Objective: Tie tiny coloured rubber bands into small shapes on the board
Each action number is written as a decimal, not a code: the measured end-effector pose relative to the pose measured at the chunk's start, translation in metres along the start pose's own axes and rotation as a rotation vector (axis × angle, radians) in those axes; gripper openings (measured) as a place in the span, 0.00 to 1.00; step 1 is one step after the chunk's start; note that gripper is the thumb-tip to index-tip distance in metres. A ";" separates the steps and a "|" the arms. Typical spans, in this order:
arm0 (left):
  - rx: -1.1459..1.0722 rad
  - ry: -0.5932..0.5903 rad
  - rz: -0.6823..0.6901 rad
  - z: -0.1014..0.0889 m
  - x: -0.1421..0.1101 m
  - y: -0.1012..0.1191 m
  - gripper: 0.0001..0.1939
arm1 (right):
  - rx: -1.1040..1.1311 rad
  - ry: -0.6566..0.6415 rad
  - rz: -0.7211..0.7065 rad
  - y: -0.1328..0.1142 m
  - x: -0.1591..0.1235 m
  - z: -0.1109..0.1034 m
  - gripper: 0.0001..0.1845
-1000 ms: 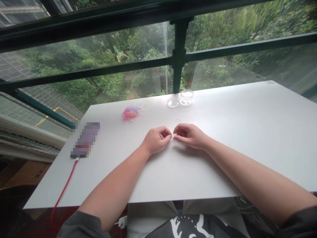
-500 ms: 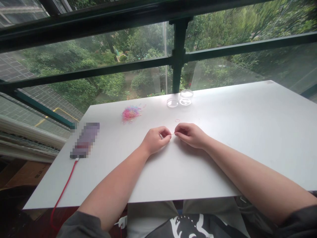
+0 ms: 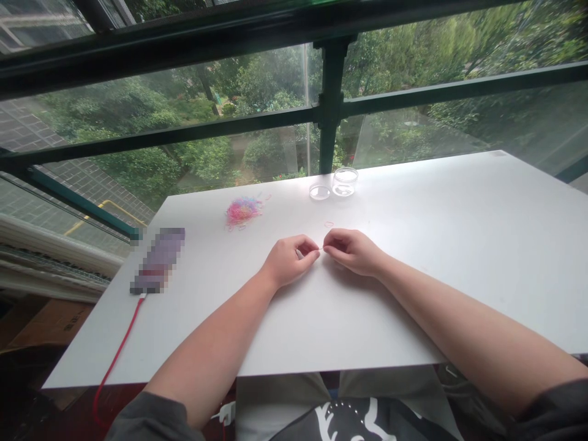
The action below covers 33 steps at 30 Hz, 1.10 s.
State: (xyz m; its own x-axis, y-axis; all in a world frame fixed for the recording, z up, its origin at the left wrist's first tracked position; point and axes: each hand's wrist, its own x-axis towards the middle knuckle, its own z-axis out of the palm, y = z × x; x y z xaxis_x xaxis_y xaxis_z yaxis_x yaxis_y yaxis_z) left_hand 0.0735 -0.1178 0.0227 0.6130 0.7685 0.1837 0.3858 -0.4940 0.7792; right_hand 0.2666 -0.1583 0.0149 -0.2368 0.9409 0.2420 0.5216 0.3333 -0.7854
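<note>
My left hand (image 3: 294, 257) and my right hand (image 3: 351, 250) meet tip to tip above the middle of the white table (image 3: 340, 331). Thumb and forefinger of each are pinched together. Between the fingertips shows a short, thin, pale strand, like a small rubber band (image 3: 321, 248); most of it is hidden by the fingers. Just beyond my right fingers lies a single pink rubber band (image 3: 329, 224). Farther left, toward the window, is a loose heap of small coloured rubber bands (image 3: 243, 211), mostly pink with some blue and yellow.
A clear round jar (image 3: 345, 182) stands near the table's far edge, with its clear lid (image 3: 320, 192) lying beside it. On the left lies a blurred-out phone (image 3: 160, 260) with a red cable (image 3: 120, 349) running over the front edge. A green window frame (image 3: 328, 116) rises behind the table.
My right fingertips have closed into a tighter pinch on the pale strand. The gap between the hands widened slightly, then narrowed again. Everything else on the table stays put.
</note>
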 end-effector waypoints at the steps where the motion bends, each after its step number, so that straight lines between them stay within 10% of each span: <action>1: 0.003 -0.005 -0.007 0.000 0.000 0.000 0.09 | -0.005 -0.003 -0.002 0.000 0.000 0.000 0.04; 33: 0.010 -0.002 -0.033 -0.002 0.000 0.000 0.07 | 0.044 -0.026 0.012 0.001 0.000 -0.002 0.05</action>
State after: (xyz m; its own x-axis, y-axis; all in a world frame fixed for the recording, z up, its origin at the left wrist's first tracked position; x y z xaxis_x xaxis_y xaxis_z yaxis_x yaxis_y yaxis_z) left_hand 0.0719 -0.1166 0.0240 0.6008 0.7839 0.1568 0.4132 -0.4724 0.7786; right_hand 0.2686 -0.1583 0.0152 -0.2524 0.9428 0.2179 0.4884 0.3185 -0.8124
